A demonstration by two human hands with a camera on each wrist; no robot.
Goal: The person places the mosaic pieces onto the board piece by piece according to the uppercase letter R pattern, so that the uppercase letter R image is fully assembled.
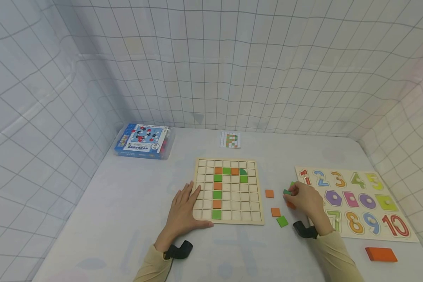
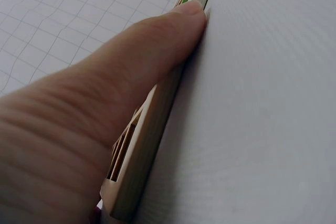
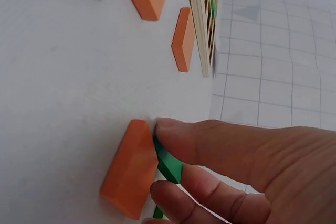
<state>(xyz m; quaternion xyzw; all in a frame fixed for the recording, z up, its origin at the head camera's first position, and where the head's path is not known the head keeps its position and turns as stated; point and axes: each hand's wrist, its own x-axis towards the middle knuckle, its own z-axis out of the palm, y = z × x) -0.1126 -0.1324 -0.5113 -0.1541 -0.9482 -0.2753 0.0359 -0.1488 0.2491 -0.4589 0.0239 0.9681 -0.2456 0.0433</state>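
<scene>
The left hand [image 1: 185,211] lies with spread fingers on the left rim of a wooden grid board [image 1: 236,196], its thumb along the front edge. Orange and light green square tiles form a column and a short top row on the board, with a dark green round-cornered tile [image 1: 243,171] at the row's right end. Right of the board, the right hand [image 1: 308,201] pinches a dark green tile [image 3: 169,165] between thumb and fingers. An orange tile [image 3: 131,174] lies right beside these fingertips. Loose nearby are orange tiles [image 1: 275,212] and a light green tile [image 1: 282,221].
A number-and-shape puzzle board [image 1: 345,209] sits at the right, partly under the right hand and forearm. An orange block [image 1: 381,254] lies in front of it. At the back are a pattern card [image 1: 230,140] and a blue boxed set [image 1: 143,141].
</scene>
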